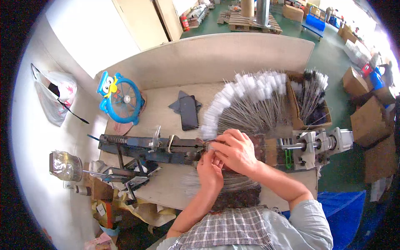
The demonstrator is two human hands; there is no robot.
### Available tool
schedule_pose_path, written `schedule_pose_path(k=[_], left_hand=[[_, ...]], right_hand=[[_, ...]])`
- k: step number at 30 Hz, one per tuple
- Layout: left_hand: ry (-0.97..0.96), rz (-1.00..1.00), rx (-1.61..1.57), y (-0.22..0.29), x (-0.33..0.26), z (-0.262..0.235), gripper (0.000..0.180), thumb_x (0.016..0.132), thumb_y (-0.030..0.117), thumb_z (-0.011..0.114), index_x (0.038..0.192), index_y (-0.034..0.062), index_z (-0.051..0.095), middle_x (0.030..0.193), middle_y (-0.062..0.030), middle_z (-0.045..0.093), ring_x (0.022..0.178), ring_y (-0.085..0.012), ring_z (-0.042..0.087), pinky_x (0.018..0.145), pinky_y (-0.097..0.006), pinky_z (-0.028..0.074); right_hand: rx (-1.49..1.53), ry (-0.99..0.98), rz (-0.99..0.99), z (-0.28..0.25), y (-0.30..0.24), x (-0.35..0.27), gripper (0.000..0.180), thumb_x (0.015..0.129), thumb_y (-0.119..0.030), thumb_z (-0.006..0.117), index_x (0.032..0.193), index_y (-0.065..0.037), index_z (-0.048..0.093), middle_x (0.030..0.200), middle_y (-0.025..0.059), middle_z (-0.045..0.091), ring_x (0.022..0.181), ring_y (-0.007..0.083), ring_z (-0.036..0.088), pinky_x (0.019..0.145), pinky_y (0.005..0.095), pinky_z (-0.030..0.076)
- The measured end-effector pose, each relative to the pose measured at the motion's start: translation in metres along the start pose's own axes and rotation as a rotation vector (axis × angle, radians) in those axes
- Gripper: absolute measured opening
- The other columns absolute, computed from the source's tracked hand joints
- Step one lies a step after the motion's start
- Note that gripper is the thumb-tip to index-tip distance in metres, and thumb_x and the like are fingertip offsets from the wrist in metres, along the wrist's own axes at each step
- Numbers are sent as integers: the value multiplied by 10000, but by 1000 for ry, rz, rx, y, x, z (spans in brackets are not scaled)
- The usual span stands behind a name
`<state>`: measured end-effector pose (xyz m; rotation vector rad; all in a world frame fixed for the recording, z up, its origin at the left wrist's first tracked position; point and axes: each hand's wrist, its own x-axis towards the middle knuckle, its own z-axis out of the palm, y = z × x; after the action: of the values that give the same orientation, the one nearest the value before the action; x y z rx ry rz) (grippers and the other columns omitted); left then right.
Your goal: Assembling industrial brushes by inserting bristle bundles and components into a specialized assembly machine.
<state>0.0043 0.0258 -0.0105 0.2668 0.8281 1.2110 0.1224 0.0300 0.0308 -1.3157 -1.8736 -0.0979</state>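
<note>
Both hands meet over the middle of a long dark bench machine (171, 156) that runs across the table. My left hand (210, 170) is closed, its fingertips pinched together at the machine's near side. Bent over it from the far side, my right hand (236, 151) is closed too, thumb and fingers touching the same spot. What they pinch is hidden by the fingers. A thin wire seems to run from there to the metal shaft (293, 146) at the right. Just beyond the hands fans a large heap of white-tipped wire brushes (250, 89).
A cardboard box (293, 106) holds dark and white brushes. Nearer me lie thin wires (196, 183) and a dark bristly bundle (237, 199). A phone (188, 112) and a blue cartoon-shaped fan (123, 100) sit at the back left. A motor (343, 140) ends the machine at right.
</note>
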Motion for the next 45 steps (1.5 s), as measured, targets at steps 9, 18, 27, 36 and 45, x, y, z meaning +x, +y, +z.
schedule_pose_path(k=[9,18,27,36,45], left_hand=[[-6,106,39,-1,-4,9,58,837,72,557,889,54,537,831,-28,595,754,-115,580,714,-269,466],[-48,34,-104,-2,3,-8,77,848,141,530,888,75,534,861,-21,586,817,-133,567,752,-298,439],[-43,-10,-178,-2,2,-7,100,859,173,519,866,73,532,867,-18,584,812,-136,559,786,-318,438],[34,42,-144,-2,-2,3,62,834,79,543,884,42,544,872,-33,595,778,-140,585,742,-296,466],[-50,1,-210,1,-2,3,176,866,178,504,930,20,549,932,-92,610,872,-193,598,802,-314,469]], right_hand=[[29,-26,-60,-13,17,-9,250,591,-192,718,835,-153,679,889,-3,613,907,210,558,732,338,480],[93,-68,-35,-9,3,2,262,597,-166,730,851,-121,682,899,30,622,893,227,567,744,341,491],[60,-34,-19,-3,3,-1,289,582,-159,737,860,-106,680,908,25,626,867,223,573,725,336,492],[27,-59,-39,-9,5,-5,276,586,-163,732,853,-122,681,893,20,628,846,213,577,721,336,489],[48,-31,-7,-18,0,-2,289,598,-201,742,864,-108,677,865,24,628,815,219,579,717,339,485]])
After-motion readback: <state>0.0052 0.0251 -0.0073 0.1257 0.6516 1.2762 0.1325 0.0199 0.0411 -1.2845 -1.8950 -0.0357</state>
